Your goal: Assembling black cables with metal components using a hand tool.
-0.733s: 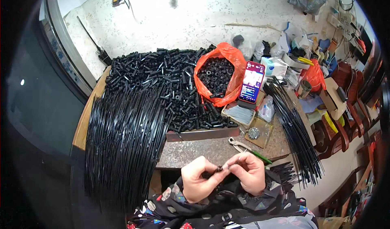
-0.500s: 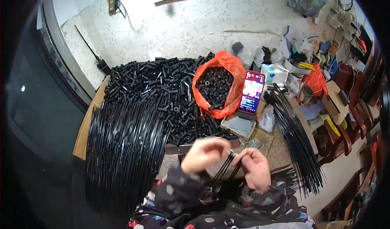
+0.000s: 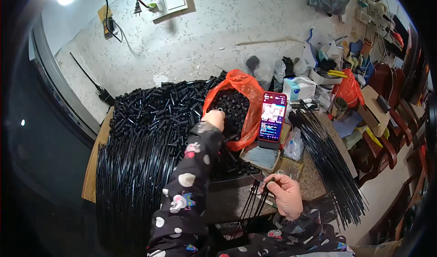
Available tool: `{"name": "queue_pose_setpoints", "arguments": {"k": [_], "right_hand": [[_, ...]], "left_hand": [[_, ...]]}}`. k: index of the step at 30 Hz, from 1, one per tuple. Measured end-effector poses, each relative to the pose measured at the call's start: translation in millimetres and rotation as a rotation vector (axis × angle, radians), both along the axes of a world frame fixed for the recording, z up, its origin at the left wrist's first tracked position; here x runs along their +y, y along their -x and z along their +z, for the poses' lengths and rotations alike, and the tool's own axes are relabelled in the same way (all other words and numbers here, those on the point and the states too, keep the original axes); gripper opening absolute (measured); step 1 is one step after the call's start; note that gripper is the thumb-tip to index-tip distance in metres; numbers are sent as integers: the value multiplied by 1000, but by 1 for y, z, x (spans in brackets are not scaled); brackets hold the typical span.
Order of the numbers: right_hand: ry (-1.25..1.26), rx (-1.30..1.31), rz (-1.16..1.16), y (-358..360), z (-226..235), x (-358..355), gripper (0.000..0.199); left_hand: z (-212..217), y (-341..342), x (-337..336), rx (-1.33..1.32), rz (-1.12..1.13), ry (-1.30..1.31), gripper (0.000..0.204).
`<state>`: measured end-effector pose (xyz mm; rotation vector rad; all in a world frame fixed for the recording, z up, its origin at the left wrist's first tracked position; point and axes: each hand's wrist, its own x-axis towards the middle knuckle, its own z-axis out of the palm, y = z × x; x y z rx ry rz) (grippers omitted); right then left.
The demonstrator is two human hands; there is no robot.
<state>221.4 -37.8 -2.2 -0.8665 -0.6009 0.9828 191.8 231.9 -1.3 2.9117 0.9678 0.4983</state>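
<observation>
My left hand reaches forward into an orange plastic bag full of small black ring-shaped parts, its fingers down among them; whether it grips one is hidden. My right hand stays near my body and pinches a small bundle of thin black rods that hang down toward my lap. Both arms wear a dark patterned sleeve.
A heap of short black tubes lies left of the bag, with a big bundle of long black rods draped over the table's left edge. A lit phone leans right of the bag. More black rods fan out on the right, clutter behind.
My left hand left the right hand and stretched forward into the orange bag. My right hand stayed low with the rods. The view tilted up.
</observation>
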Motion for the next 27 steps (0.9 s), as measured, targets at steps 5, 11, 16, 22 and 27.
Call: {"name": "queue_pose_setpoints", "arguments": {"k": [5, 11, 16, 22, 27], "right_hand": [[61, 63, -83, 4, 2, -3, 9], [-22, 35, 19, 31, 14, 2, 9], [-132, -41, 115, 65, 22, -10, 10], [-48, -95, 181, 78, 26, -24, 15], [-139, -128, 227, 89, 32, -26, 15]], "left_hand": [[6, 37, -54, -940, -253, 1167, 18], [-7, 88, -143, -1094, -559, 1886, 21], [9, 115, -171, -1168, -668, 1679, 18], [17, 149, -188, -1136, -772, 1685, 14], [11, 163, -194, -1195, -896, 1714, 14]]}}
